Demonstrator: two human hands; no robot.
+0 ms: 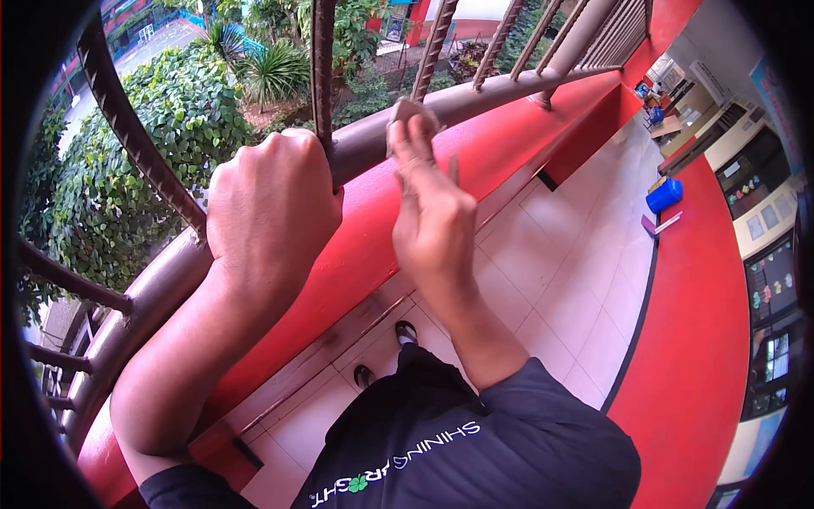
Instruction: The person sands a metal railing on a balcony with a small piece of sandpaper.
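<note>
My left hand (270, 204) is wrapped around the brown metal railing (365, 146), knuckles up, right beside an upright ribbed bar (322, 68). My right hand (434, 208) is raised close to the same rail, a little farther along. Between its fingertips is a small folded greyish-brown piece (407, 112), blurred by motion, which overlaps the rail in this view; I cannot tell if it is sandpaper or cloth. More ribbed bars (434, 51) rise from the rail around both hands.
Below the rail runs a red ledge (356, 237). My feet stand on a pale tiled floor (543, 297). Along the corridor are a blue bin (664, 195), a dustpan (651, 226) and a red wall base (695, 356). Beyond the bars grow leafy bushes (161, 119).
</note>
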